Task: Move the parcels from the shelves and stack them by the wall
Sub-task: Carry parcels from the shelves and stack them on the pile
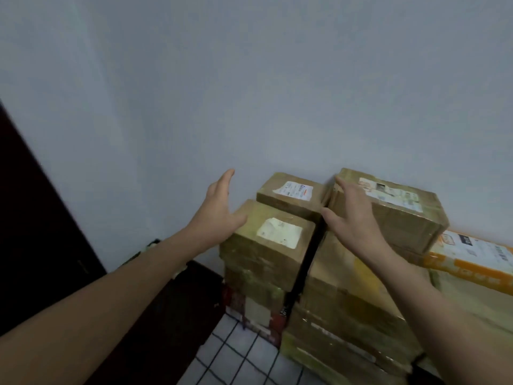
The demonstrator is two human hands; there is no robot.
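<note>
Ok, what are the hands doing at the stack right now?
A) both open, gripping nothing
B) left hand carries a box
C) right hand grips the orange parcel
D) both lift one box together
A: the left hand and the right hand both have straight, spread fingers over the stacked boxes by the wall, curled round nothing.

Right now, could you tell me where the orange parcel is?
The orange parcel lies at the head view's far right edge, by the wall, just right of the large brown parcel.
</note>
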